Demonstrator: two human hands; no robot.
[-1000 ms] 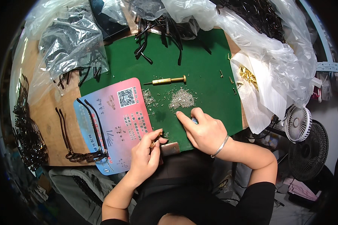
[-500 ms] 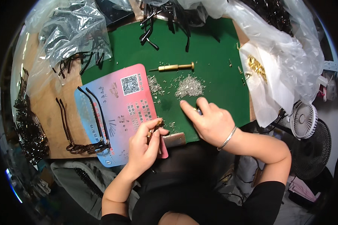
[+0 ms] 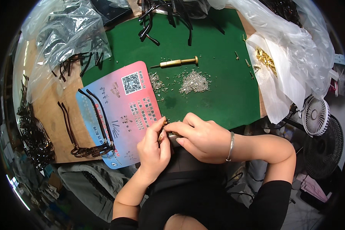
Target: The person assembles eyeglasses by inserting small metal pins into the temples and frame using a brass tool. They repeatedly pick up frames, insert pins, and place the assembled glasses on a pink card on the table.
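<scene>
At the front edge of the table my left hand [image 3: 154,153] is closed on a small brown eyeglass frame piece [image 3: 160,137], mostly covered by the fingers. My right hand [image 3: 205,140] meets it from the right, its fingertips pinched together against the piece. What the right fingers hold is too small and covered to make out. Beyond the hands, a heap of tiny silver screws [image 3: 194,82] lies on the green mat [image 3: 230,101], with a smaller heap of screws [image 3: 156,81] to its left. Above the heaps rests a brass screwdriver [image 3: 176,62].
A pink and blue printed sheet [image 3: 134,107] lies left of the hands, with dark eyeglasses [image 3: 103,126] across it. More dark frames [image 3: 32,134] pile at far left. Black temples [image 3: 151,25] and plastic bags [image 3: 71,34] sit at the back; gold parts [image 3: 265,59] at right.
My right hand has moved from beside the screw heap down and left to the piece in my left hand. The left hand still grips the piece.
</scene>
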